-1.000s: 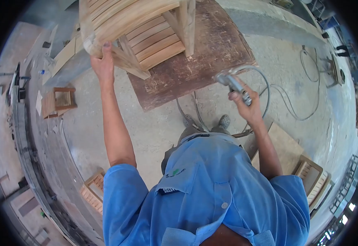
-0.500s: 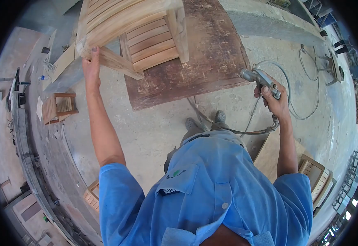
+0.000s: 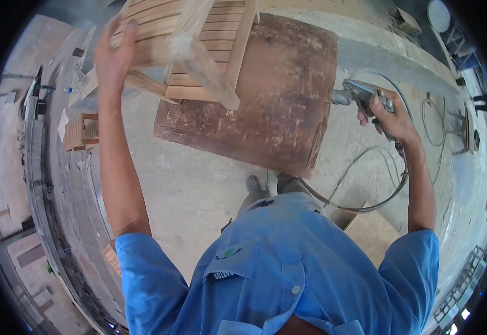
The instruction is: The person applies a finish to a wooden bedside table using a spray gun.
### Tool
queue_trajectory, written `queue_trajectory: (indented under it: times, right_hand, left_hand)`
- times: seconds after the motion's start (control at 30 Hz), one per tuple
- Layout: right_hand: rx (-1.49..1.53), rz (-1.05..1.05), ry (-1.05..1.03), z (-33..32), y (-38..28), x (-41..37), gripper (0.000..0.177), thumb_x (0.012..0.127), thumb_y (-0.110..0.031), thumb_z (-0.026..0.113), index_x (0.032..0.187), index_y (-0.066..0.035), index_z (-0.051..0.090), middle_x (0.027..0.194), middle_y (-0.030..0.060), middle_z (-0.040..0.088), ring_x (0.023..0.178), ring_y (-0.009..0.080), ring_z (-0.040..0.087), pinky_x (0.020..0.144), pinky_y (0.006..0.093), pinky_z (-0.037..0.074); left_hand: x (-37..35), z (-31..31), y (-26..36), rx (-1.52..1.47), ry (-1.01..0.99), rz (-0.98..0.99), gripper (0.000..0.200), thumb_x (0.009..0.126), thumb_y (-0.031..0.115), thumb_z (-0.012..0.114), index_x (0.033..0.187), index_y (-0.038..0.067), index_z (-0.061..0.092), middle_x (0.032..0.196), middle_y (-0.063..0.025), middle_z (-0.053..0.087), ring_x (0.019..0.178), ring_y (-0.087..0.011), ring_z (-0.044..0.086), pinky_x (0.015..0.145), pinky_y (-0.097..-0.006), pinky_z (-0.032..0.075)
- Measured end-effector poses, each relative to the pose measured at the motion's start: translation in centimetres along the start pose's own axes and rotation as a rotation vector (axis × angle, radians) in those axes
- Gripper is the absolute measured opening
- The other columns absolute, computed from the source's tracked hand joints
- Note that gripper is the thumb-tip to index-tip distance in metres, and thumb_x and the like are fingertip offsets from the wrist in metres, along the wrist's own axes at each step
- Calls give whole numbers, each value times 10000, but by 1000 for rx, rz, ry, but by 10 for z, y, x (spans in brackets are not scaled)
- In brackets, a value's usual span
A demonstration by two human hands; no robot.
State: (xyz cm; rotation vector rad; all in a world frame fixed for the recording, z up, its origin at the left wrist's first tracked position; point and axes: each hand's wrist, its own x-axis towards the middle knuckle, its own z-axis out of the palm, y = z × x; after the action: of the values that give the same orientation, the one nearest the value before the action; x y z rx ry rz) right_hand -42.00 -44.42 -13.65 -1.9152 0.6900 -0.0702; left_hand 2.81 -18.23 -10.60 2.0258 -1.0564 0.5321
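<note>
A slatted wooden chair [image 3: 215,42] stands on a worn brown board [image 3: 288,84], partly cut off by the top of the view and blurred at its near corner. My left hand [image 3: 114,58] grips the left edge of its slatted part, with the fingers over the wood. In my right hand [image 3: 394,114] is a metal spray gun [image 3: 366,95], its nozzle pointing left beside the board's right edge and apart from the chair. A hose [image 3: 386,206] runs from the gun's handle, loops down and goes back toward my legs.
A small slatted wooden piece [image 3: 82,133] stands on the floor at the left. Plywood [image 3: 372,226] lies low on the right, near my arm. Loose hose [image 3: 433,125] curls on the floor at the right. A concrete ledge [image 3: 366,53] runs behind the board.
The chair and the board under it have turned, and the board's near edge has come closer to me. My left hand moved up and left with the chair; my right hand carried the spray gun right.
</note>
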Motion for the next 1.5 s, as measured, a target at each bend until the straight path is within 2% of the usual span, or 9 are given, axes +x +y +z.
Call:
queue_trajectory:
  times: [0.2,0.6,0.7,0.8,0.9,1.1,1.2,1.4,1.5]
  right_hand:
    - [9,-121,-68,1,-3,103,462,914,-496,600,1099,-79,674,642,-36,578,581,53,541,501,233,414]
    - [238,-449,-165,155,-37,313,507,855,-539,631,1017,-69,726,682,81,650,627,201,595,610,349,475]
    - [268,-422,-188,161,-50,321,515,880,-543,618,1035,-59,702,627,6,590,570,75,563,540,245,439]
    - [373,-441,-185,163,-52,332,394,943,-344,592,1197,-48,643,1111,166,683,994,294,653,867,355,497]
    - [214,-292,-144,174,-25,332,569,838,-572,632,1139,-93,697,788,111,690,719,256,651,685,350,514]
    - [226,-399,-125,158,2,305,598,825,-579,649,1156,-82,683,813,144,696,766,258,673,710,354,528]
    - [177,-493,-12,158,-14,321,426,893,-477,643,1092,-107,716,618,-20,559,581,79,515,537,256,413]
    - [125,-435,-134,151,3,291,574,821,-551,677,1104,-52,698,808,116,690,747,240,657,704,344,523]
    - [270,-364,-198,136,7,267,578,828,-545,676,1097,-34,697,786,112,677,727,201,635,686,334,506]
  left_hand:
    - [8,89,38,79,-256,-201,556,896,467,583,1248,37,606,1211,-194,632,1179,-296,578,1017,-353,408]
    - [35,75,6,289,-425,-156,531,994,458,404,1401,129,487,1409,-123,499,1313,-277,453,1101,-347,312]
    - [32,74,0,271,-444,-122,537,988,471,411,1399,135,492,1414,-124,496,1314,-282,453,1104,-348,309]
    - [37,83,22,344,-406,-197,525,977,411,470,1341,37,523,1383,-205,497,1311,-306,445,1099,-371,322]
    - [46,92,47,438,-455,-282,494,996,325,458,1358,-10,480,1409,-222,456,1339,-299,404,1119,-362,291]
    - [34,102,67,392,-417,-192,465,1006,289,445,1368,-2,476,1411,-197,461,1340,-295,402,1128,-357,282]
    - [42,102,56,408,-462,-232,459,1009,285,442,1370,4,477,1411,-193,464,1336,-296,406,1126,-358,285]
    - [42,102,68,422,-479,-205,484,994,326,470,1359,10,498,1409,-199,473,1341,-306,403,1128,-362,284]
    - [37,98,78,398,-459,-186,512,979,362,488,1353,14,508,1407,-196,481,1345,-308,400,1129,-364,283]
